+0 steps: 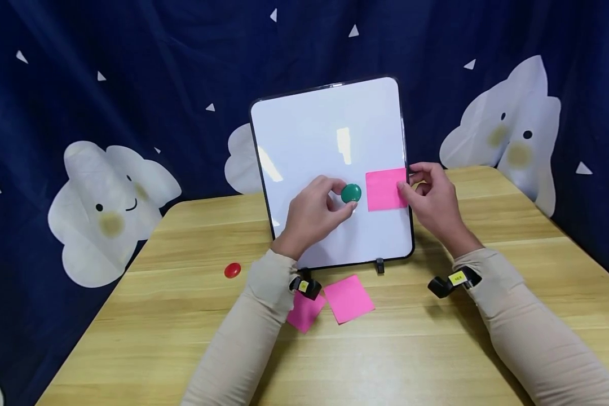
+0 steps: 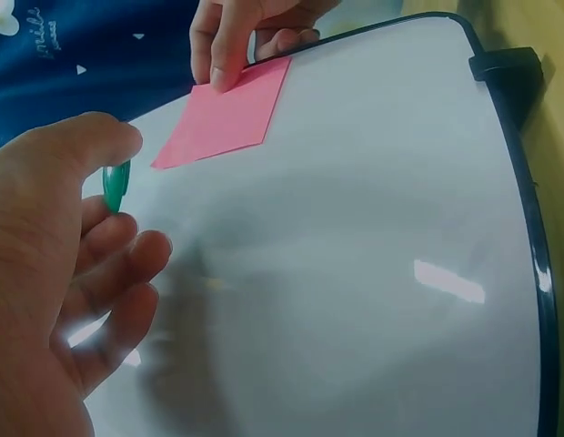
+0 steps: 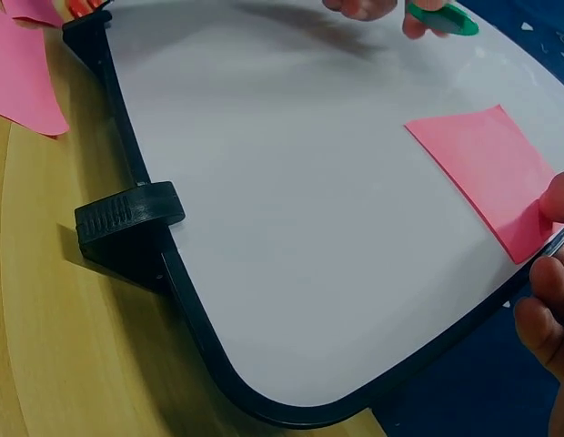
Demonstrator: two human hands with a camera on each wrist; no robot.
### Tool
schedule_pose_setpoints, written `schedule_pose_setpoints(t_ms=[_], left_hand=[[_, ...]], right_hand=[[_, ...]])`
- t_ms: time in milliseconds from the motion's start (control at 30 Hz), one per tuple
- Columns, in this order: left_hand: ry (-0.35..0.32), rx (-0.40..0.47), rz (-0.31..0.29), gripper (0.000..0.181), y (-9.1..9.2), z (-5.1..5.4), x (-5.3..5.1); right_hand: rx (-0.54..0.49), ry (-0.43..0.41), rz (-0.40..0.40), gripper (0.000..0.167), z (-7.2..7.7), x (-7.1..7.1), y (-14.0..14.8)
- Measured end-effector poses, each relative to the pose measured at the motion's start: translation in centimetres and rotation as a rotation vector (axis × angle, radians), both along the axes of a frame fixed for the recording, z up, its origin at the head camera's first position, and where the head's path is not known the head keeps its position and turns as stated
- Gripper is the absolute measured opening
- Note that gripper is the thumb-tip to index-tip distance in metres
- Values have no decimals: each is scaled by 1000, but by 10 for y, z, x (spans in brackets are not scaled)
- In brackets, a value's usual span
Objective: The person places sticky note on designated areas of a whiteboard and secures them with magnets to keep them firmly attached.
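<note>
The left hand (image 1: 314, 211) pinches a round green magnet (image 1: 351, 193) between thumb and a finger, in front of the whiteboard (image 1: 330, 129). In the left wrist view the green magnet (image 2: 116, 187) is seen edge-on in that hand (image 2: 73, 218). A pink square note (image 1: 384, 190) lies against the board near its right edge. The right hand (image 1: 433, 197) has its thumb on the note's right side, with its fingers around the board's edge. In the right wrist view the thumb rests on the pink note (image 3: 487, 173). The magnet is to the left of the note, apart from it.
Two more pink notes (image 1: 349, 299) lie on the wooden table (image 1: 193, 332) before the board, one partly behind the left wrist. A red round magnet (image 1: 232, 270) lies left of the board. Black feet (image 1: 380, 266) support the board; a dark blue curtain (image 1: 172, 51) hangs behind.
</note>
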State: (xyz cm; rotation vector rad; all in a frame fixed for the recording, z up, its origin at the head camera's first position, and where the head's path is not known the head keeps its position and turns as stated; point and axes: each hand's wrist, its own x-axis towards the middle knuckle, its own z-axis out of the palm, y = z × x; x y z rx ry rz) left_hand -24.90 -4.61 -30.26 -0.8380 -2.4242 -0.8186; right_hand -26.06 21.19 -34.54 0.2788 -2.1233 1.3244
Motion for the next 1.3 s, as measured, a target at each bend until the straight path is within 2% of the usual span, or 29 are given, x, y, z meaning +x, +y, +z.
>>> schedule_pose_setpoints(t_ms=[300, 500, 733, 1033, 1167, 1300], left_hand=[[7, -29, 47, 32, 15, 6, -3], [3, -53, 47, 35, 28, 11, -3], [109, -91, 68, 36, 37, 11, -9], [218, -136, 106, 38, 46, 11, -15], [243, -185, 125, 40, 51, 11, -17], [239, -222, 138, 42, 56, 14, -18]], right_hand=[[21, -41, -9, 39, 2, 2, 1], [8, -39, 11, 39, 0, 2, 2], [2, -3, 26, 37, 1, 1, 1], [-1, -4, 19, 37, 1, 2, 2], [-12, 0, 21, 35, 0, 2, 2], [-11, 6, 20, 35, 0, 1, 2]])
